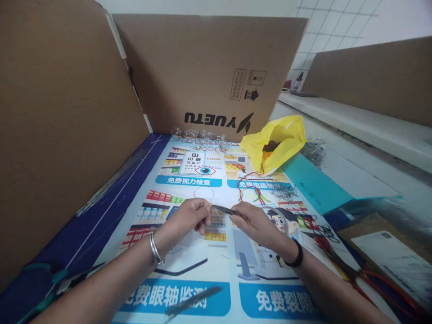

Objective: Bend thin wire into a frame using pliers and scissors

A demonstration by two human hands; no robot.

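Near the middle of the printed sheet, my left hand (197,216) is closed in a pinch on a thin wire (213,194), which curves up in a loose loop. My right hand (258,225) grips a slim dark pointed tool (222,209), tweezers or fine pliers; I cannot tell which. Its tip meets the wire right at my left fingertips. Beyond my right hand lie red, green and yellow threads (258,195). A bundle of dark thin wires (194,301) rests on the sheet in front of me.
Cardboard panels (209,67) wall off the back and left. A yellow bag (276,141) stands open at the back right, near tangled clear wire pieces (202,135). Red-handled scissors (367,274) lie at right, beside coloured cord loops (317,225). A teal-handled tool (50,288) is at left.
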